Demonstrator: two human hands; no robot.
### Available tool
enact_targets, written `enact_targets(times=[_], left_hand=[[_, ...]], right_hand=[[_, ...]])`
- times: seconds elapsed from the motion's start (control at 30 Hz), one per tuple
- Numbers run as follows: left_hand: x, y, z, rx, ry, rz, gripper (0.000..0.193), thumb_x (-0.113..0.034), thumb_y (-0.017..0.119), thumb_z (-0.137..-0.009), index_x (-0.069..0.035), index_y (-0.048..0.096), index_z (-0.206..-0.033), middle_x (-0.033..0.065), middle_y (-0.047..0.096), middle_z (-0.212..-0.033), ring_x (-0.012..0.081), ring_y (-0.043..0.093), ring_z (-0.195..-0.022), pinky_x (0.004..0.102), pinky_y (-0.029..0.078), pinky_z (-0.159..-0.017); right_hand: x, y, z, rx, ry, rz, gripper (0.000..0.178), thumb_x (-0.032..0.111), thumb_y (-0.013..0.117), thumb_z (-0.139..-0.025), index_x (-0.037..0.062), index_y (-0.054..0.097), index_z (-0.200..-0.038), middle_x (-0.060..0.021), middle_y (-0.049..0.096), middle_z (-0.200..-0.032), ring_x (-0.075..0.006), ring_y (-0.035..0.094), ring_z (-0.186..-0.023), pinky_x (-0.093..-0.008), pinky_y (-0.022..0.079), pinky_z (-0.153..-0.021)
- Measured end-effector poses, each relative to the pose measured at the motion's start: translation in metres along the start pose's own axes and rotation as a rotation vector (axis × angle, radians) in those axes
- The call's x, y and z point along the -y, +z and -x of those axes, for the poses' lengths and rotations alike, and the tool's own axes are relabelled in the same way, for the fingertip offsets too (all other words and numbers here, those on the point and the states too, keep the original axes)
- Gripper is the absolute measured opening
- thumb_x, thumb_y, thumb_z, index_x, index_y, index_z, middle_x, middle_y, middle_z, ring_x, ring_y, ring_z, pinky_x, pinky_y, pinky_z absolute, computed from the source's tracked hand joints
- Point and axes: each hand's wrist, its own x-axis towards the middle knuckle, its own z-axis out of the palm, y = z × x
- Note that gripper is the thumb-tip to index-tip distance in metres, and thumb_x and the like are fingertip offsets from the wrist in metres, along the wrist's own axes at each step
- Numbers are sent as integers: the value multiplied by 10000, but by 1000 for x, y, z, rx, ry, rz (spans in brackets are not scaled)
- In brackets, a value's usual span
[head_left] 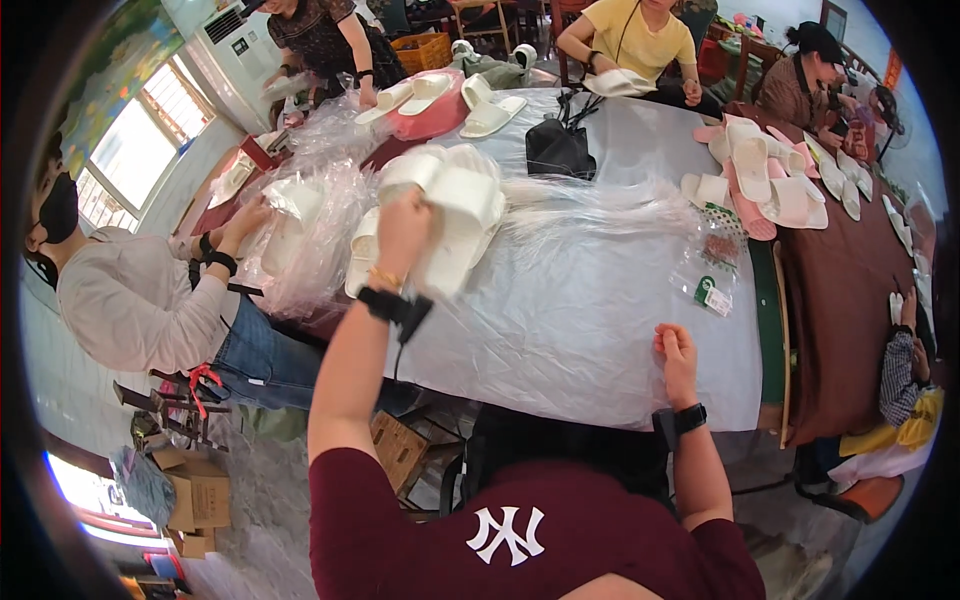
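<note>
My left hand [408,228] is closed at a cluster of white slide slippers [465,225] on the left part of the table. Its fingers seem to grip one white slipper, though the back of the hand hides the exact hold. Near the table's front edge, at the right, my right hand [678,352] is raised with curled fingers. Its thumb and fingertips come close together, and anything thin between them is too small to make out. A bundle of fine white strands [600,205] lies across the middle of the table, to the right of the slippers.
Grey sheeting [570,330] covers the table. A black pouch [560,148], small clear bags [705,270] and pink and white slippers [750,165] lie on it. Crumpled clear plastic [320,165] is heaped at the left. A masked person [150,290] handles a wrapped slipper there; others work opposite.
</note>
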Motion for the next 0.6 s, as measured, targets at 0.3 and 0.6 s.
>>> enact_targets(times=[0.3,0.6], left_hand=[[-5,79,20,135,-13,244,437,-231,646,-827,-12,594,-1202,141,667,-848,248,642,-783,358,500,-712],[-66,178,142,305,-148,612,303,-134,615,-865,8,609,-1132,63,577,-742,135,533,-651,290,454,-625]], right_hand=[[4,-2,-2,-10,-67,182,204,161,529,-950,0,623,-1034,4,607,-834,-61,531,-761,-221,439,-677],[-1,-12,-6,-6,7,111,195,161,526,-952,21,626,-1043,-5,628,-917,-73,565,-820,-232,474,-741]])
